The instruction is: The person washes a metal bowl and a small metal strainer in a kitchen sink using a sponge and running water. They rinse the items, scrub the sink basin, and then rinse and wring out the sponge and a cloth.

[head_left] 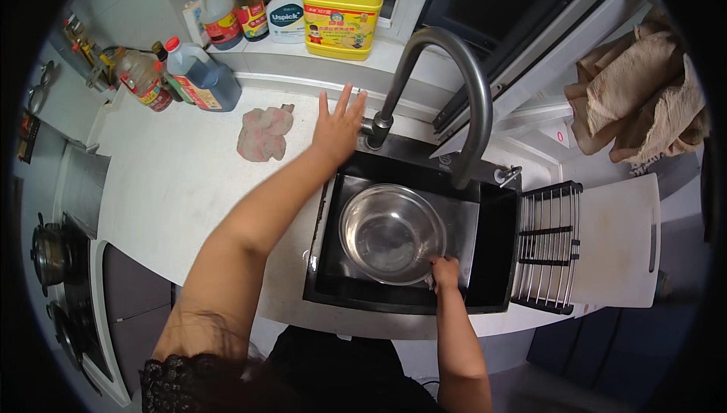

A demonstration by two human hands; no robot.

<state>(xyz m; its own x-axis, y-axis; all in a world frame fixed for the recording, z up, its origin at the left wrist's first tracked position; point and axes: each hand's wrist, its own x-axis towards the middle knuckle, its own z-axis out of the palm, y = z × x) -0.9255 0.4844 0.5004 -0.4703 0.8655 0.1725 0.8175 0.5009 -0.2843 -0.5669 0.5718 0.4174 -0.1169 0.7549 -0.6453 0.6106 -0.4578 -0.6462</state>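
My left hand [338, 126] is stretched out beside the base of the grey gooseneck faucet [478, 102], fingers spread. Its thumb side is close to the faucet's side handle [368, 125]; whether they touch I cannot tell. A round stainless steel bowl [390, 235] sits in the black sink [496, 239]. At the bowl's near right rim my right hand [445, 270] is closed on the edge. Something small and pale shows under those fingers, too little to name. The faucet's spout hangs above the far right of the bowl, and no stream of water is visible.
A crumpled pinkish cloth [265, 132] lies on the white counter [166, 193]. Several bottles, among them a yellow pump jug [342, 15] and a spray bottle [288, 7], line the back. Right of the sink are a slatted rack [547, 246] and a white cutting board [617, 242].
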